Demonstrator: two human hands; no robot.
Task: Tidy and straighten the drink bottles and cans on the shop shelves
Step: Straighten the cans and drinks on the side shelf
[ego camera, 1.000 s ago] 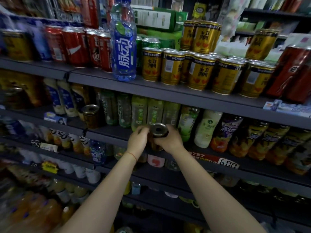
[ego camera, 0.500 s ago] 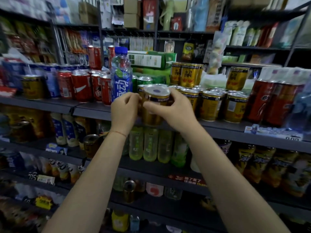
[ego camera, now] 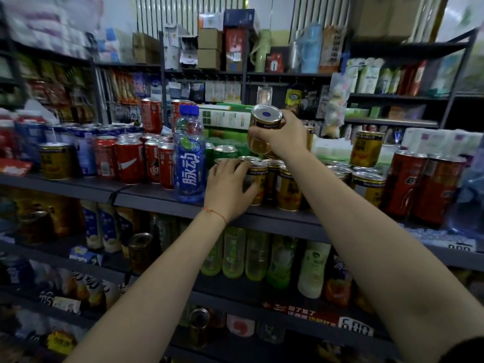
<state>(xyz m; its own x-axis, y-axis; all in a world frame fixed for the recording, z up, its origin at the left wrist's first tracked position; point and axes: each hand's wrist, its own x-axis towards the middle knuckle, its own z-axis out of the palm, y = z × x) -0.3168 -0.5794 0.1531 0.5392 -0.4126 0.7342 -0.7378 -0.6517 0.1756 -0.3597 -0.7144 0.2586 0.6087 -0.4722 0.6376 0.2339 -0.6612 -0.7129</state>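
Here we have a gold can [ego camera: 264, 129] lifted in our right hand [ego camera: 284, 137], fingers wrapped round its side, held above the cluster of gold cans [ego camera: 288, 188] on the upper shelf [ego camera: 157, 196]. Our left hand [ego camera: 230, 187] rests against the front can of that cluster, fingers spread and laid over its top and side rather than gripping it. A tall blue bottle [ego camera: 189, 155] stands just beside that hand, with red cans [ego camera: 129, 159] further left.

To do this well, we judge the raised can wants a free spot among its own kind, or a seat on the tops of the ones below. We should bring it down upright, not tilted, so its base meets the surface flat. The left hand can steady the front row so nothing gets nudged toward the shelf edge. Turning the label outward before letting go would leave the row neat.
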